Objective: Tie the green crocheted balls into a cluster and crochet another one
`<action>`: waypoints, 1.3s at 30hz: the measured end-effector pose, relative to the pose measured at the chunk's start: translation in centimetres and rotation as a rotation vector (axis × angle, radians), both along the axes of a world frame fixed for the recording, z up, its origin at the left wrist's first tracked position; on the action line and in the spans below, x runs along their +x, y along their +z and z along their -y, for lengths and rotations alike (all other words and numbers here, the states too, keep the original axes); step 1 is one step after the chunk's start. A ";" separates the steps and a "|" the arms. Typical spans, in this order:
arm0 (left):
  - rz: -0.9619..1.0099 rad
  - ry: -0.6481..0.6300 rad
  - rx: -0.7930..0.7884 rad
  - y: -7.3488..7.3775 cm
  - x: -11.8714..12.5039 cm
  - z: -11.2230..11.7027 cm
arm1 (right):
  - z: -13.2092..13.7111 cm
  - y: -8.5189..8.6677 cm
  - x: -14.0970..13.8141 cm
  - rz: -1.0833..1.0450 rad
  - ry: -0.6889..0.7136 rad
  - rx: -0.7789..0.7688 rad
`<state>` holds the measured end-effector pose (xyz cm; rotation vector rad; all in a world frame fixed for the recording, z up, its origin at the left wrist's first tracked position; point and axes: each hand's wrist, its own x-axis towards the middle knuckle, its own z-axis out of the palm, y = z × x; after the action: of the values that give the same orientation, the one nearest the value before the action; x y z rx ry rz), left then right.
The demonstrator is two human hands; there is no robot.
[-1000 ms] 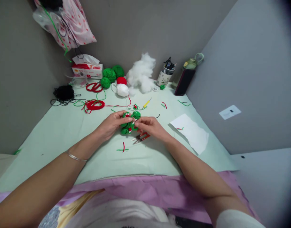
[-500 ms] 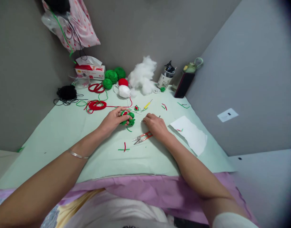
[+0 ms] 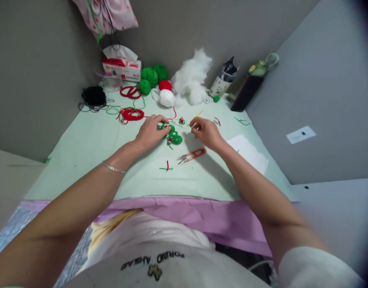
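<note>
Green yarn with red and white patches makes up the small crocheted piece (image 3: 174, 134), on the counter (image 3: 142, 176) near the centre of the frame. Left hand (image 3: 151, 130): thumb and fingers grasp its upper left end. Right hand (image 3: 207, 131), right of centre: fingertips close together; whether they pinch anything cannot be told. Snips (image 3: 192, 155) lie below, apart from both hands. Judged handling: light, soft, yielding, not slippery, unlikely to break, though stitches may snag. Recommended hold: the round part (image 3: 178, 139) at lower right, pinched gently, clear of the loose tail (image 3: 171, 147).
</note>
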<state>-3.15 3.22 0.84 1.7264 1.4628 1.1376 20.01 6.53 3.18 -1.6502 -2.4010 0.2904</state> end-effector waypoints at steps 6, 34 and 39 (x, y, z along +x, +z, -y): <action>-0.003 0.016 0.097 -0.4 0.2 -0.1 | -4.4 -0.9 -0.8 -0.179 -0.005 0.042; 0.572 -0.454 -0.376 2.4 2.0 2.3 | 2.5 2.3 -1.0 -0.895 0.161 -0.203; 0.464 -0.448 -0.426 1.9 1.4 1.6 | 1.3 1.9 0.6 -1.172 0.016 -0.297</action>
<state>-1.78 1.57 2.76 1.2903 0.8917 0.8334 20.58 5.27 5.06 -1.0237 -1.4846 1.2433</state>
